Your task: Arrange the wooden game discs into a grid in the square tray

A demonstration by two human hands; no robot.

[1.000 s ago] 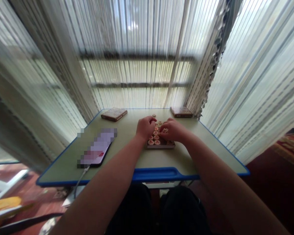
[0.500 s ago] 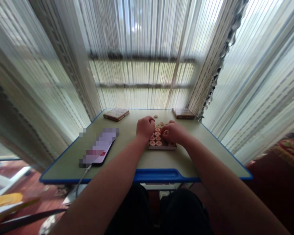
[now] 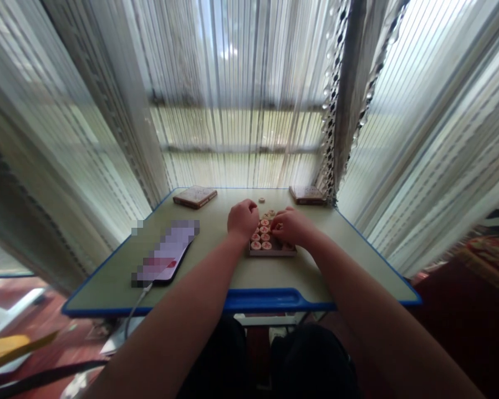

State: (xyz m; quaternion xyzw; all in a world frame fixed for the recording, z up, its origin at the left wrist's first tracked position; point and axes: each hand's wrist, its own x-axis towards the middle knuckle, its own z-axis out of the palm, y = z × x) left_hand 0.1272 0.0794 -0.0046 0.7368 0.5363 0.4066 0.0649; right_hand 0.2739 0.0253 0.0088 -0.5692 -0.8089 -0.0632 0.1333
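Note:
A shallow box (image 3: 273, 254) holds several round, pale xiangqi pieces (image 3: 266, 245) with red characters, lined up in its left part. My left hand (image 3: 243, 218) rests by the box's left edge with its fingers curled inward; whatever they hold is hidden. Over the right half of the box, my right hand (image 3: 294, 226) has its fingers pinched on what looks like one xiangqi piece, mostly covered by the fingers. Just beyond the box, between the hands, lie a few loose pieces (image 3: 271, 213). Another single piece (image 3: 261, 200) sits farther back.
The light-green table (image 3: 208, 257) has a blue rim. A phone (image 3: 166, 255) with a white cable (image 3: 138, 302) lies at the left. Flat boxes stand at the back left (image 3: 195, 197) and back right (image 3: 306, 194). Striped curtains (image 3: 241, 133) hang behind.
The view has shifted slightly, so the table appears a little left and lower. Both hands stay at the box, with the right fingers moved only slightly.

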